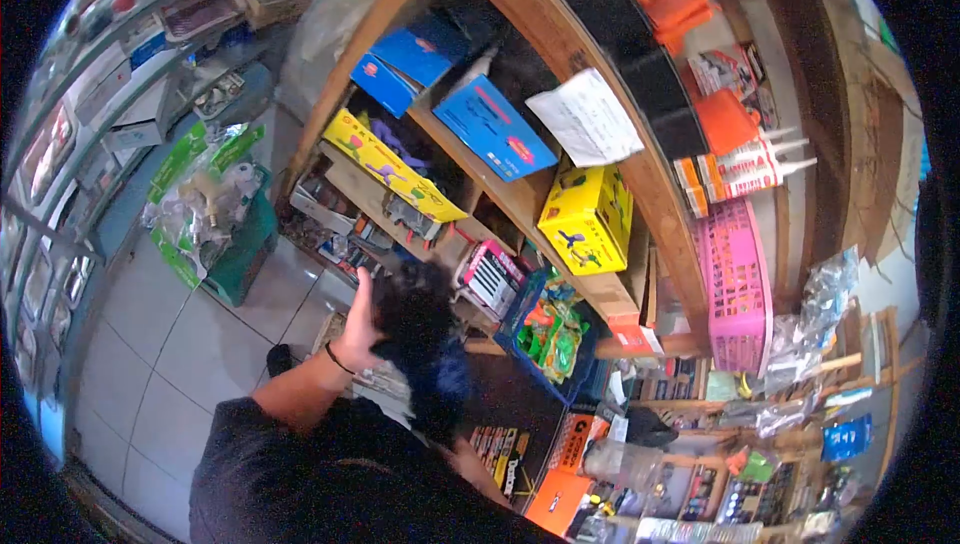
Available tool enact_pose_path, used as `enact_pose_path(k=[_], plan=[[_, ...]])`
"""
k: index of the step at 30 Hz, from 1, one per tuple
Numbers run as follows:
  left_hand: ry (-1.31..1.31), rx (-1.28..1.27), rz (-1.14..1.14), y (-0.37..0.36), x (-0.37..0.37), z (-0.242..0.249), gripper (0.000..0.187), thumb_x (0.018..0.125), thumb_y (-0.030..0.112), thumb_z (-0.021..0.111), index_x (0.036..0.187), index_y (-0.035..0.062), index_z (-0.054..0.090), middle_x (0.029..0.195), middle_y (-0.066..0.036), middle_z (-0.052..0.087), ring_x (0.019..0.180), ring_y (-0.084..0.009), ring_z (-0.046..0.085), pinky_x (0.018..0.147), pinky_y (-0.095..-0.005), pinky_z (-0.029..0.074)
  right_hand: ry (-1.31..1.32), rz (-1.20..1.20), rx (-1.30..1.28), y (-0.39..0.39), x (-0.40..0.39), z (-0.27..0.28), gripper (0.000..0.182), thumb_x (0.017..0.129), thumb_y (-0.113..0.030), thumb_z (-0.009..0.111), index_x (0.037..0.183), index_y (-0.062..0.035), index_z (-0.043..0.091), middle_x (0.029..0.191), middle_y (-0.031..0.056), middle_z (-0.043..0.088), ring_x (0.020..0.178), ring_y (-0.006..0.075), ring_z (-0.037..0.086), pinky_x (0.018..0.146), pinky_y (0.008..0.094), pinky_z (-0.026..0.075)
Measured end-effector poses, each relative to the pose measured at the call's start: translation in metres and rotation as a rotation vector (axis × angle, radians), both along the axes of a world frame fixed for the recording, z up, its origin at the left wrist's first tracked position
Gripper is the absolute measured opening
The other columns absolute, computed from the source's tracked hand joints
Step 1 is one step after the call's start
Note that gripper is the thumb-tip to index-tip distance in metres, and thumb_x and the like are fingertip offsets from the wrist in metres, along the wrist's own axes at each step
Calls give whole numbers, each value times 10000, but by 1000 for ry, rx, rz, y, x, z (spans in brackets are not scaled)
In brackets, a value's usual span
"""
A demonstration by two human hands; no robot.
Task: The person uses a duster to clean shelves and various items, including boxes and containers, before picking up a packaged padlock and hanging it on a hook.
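My left hand (355, 335), with a dark band at the wrist, is raised at the middle of the view. Its visible digit stretches upward; the rest is partly covered by a dark shaggy shape (412, 309) right beside it. This shape has a dark blue lower part (440, 384) and overlaps the lower shelves. What it is, I cannot tell. My right forearm (476, 471) shows low in the view, past the black shirt, its hand largely hidden behind the dark blue part. A black-and-white striped box (490, 279) sits just beyond the shaggy shape.
Wooden shelves hold blue boxes (495, 128), a yellow box (586, 219) and a long yellow carton (392, 166). A blue crate (512, 336) contains green and orange packets. To the right is a pink basket (735, 284). On the tiled floor stands a green bin (245, 254) with plastic-wrapped goods.
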State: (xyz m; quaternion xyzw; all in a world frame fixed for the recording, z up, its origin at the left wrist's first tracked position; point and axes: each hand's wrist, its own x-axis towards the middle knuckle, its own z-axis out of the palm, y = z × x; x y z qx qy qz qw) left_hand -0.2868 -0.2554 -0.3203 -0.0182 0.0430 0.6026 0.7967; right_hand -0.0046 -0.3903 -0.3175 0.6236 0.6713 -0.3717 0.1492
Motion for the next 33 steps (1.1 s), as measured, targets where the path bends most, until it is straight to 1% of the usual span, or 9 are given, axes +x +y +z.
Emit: enact_pose_path(k=[3, 7, 12, 16, 18, 24, 26, 30, 33], plan=[[-359, 828, -147, 25, 10, -14, 933, 719, 764, 264, 1338, 66, 266, 1287, -140, 416, 1168, -309, 419, 987, -484, 295, -80, -21, -132, 2, -1, 9, 354, 819, -249, 563, 1047, 19, 519, 916, 167, 578, 821, 265, 534, 689, 365, 413], [-95, 107, -44, -6, 21, 29, 878, 742, 732, 276, 1311, 64, 309, 1264, -153, 425, 1114, -309, 458, 944, -470, 349, 97, -247, 76, -4, 71, -54, 358, 831, -287, 554, 1016, 19, 557, 865, 147, 596, 774, 260, 534, 672, 375, 415], [-211, 778, -87, 11, 48, 23, 897, 734, 746, 254, 1319, 69, 309, 1258, -138, 445, 1127, -293, 451, 971, -464, 325, 41, 5, -279, 35, 66, -26, 346, 852, -271, 524, 1041, 18, 555, 922, 141, 596, 829, 197, 537, 759, 335, 414], [86, 28, -21, 1, 61, 52, 933, 706, 773, 270, 1305, 58, 316, 1226, -194, 442, 1087, -376, 454, 918, -496, 354, 143, -368, -218, 20, 103, -62, 280, 785, -235, 536, 836, 38, 560, 702, 189, 546, 675, 261, 550, 607, 401, 416], [-151, 597, -136, 15, 68, 42, 928, 707, 770, 281, 1326, 79, 293, 1272, -163, 412, 1120, -351, 437, 961, -485, 320, 872, -420, -19, 7, 134, -160, 316, 790, -276, 550, 780, 39, 564, 643, 172, 525, 604, 252, 525, 580, 408, 403], [-404, 30, -65, 14, 99, 68, 1040, 616, 826, 347, 1314, 56, 289, 1189, -257, 441, 1030, -441, 474, 878, -565, 366, 265, -17, 148, 37, 95, -45, 350, 780, -300, 571, 708, 42, 599, 623, 153, 590, 557, 234, 557, 532, 398, 409], [26, 812, -180, 35, 103, 54, 1006, 647, 809, 328, 1328, 69, 276, 1241, -200, 431, 1114, -366, 439, 941, -535, 322, 350, 151, 329, 34, 101, -45, 367, 772, -311, 575, 688, 45, 599, 603, 164, 576, 547, 243, 553, 532, 402, 406], [-114, 64, 11, 3, 128, 92, 1081, 612, 840, 301, 1343, 45, 238, 1197, -270, 436, 1044, -422, 475, 877, -531, 393, 307, -123, 39, 43, 106, -8, 436, 788, -360, 538, 737, 72, 572, 685, 250, 555, 683, 390, 557, 631, 444, 428], [231, 528, -41, 21, 131, 86, 999, 668, 806, 255, 1339, 67, 260, 1251, -224, 408, 1115, -382, 435, 924, -494, 367, 324, -47, 53, 37, 108, -2, 427, 787, -353, 526, 746, 68, 578, 689, 247, 563, 664, 387, 557, 627, 442, 431]])
